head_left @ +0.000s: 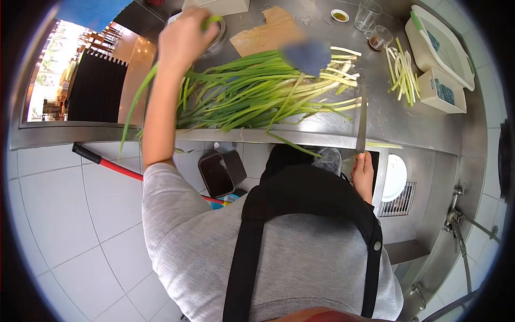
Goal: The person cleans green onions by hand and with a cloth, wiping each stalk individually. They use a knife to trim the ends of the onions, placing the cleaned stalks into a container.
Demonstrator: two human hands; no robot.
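My left hand (186, 36) is raised over the left side of the steel counter, fingers closed, with a bit of green onion (212, 21) showing at the fingertips. My right hand (363, 170) grips the handle of a knife (362, 115) near the counter's front edge. The long blade points away from me. Between the hands lies a large pile of green onions (241, 99), green leaves to the left and white ends to the right. One long leaf (138, 102) hangs past the counter's edge beside my left forearm.
Trimmed white stalks (401, 75) lie at the right, beside a white bin (445, 45) and a smaller container (442, 91). Two glasses (367, 15) and a sauce dish (339, 16) stand behind. Brown paper (265, 32) lies at the back. A sink holds a white plate (394, 177).
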